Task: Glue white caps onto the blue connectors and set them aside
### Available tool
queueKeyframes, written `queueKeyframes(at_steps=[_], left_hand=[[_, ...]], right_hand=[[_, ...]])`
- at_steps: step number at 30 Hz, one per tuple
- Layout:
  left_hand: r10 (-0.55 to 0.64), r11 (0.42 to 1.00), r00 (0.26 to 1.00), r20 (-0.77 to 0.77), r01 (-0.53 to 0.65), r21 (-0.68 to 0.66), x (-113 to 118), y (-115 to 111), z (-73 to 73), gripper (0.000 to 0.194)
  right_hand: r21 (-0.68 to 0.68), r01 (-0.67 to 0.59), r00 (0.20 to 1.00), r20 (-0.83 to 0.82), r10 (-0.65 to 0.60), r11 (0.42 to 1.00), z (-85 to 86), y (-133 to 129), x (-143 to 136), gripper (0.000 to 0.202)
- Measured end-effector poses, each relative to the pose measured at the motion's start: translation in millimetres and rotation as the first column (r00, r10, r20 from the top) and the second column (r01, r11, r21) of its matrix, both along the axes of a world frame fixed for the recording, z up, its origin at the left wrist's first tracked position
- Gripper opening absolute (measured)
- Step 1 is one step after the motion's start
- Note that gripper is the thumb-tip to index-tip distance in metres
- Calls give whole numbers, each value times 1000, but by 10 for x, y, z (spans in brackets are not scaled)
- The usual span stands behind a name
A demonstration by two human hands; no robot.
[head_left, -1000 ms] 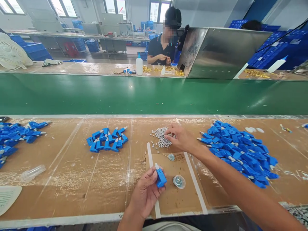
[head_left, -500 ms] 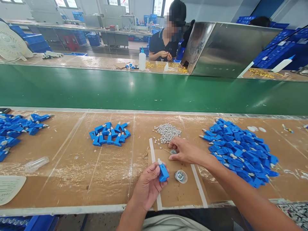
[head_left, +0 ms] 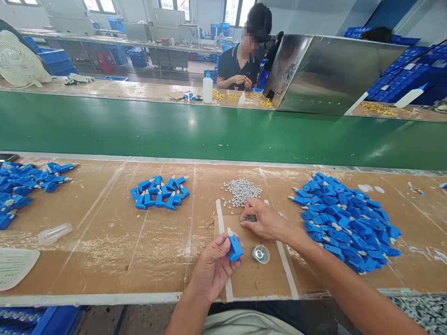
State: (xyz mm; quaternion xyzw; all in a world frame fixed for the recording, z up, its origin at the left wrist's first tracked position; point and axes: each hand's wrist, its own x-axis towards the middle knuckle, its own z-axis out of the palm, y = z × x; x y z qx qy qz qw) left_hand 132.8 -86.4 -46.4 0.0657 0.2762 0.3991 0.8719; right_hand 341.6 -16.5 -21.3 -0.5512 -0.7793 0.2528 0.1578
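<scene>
My left hand [head_left: 216, 263] holds a blue plastic part [head_left: 235, 247] with its pale tip pointing up. Just beyond it, my right hand [head_left: 260, 218] is closed in a pinch near the board; what its fingertips hold is too small to name. A small dark round thing [head_left: 251, 218] shows between the right thumb and fingers. Behind that hand lies a heap of small grey pieces [head_left: 242, 191]. A small clear cup [head_left: 260, 254] stands to the right of the blue part.
Blue parts lie in a big pile [head_left: 349, 223] at right, a small group [head_left: 159, 191] left of centre and another pile [head_left: 21, 186] far left. A clear tube [head_left: 55, 233] lies at left. Across the green belt [head_left: 157, 125] sits a person [head_left: 240, 65].
My right hand has shifted slightly left, with thumb and fingers closer together. The blue part stays in my left hand, a little further up and left in view.
</scene>
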Motion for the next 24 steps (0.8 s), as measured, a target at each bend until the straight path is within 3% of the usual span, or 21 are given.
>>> queueKeyframes(at_steps=[5, 13, 16, 24], left_hand=[[-13, 1000, 1000, 7, 13, 16, -2, 5, 16, 27], [-8, 1000, 1000, 18, 8, 17, -12, -8, -1, 27], [-4, 1000, 1000, 19, 4, 19, -21, -13, -5, 26], [-5, 1000, 1000, 26, 4, 18, -19, -14, -16, 25]], right_hand=[[30, 7, 1000, 4, -7, 1000, 61, -2, 106, 15], [43, -241, 969, 57, 239, 969, 94, 30, 3, 6], [50, -292, 956, 59, 289, 955, 101, 59, -47, 13], [22, -214, 974, 83, 211, 977, 188, -104, 157, 3]])
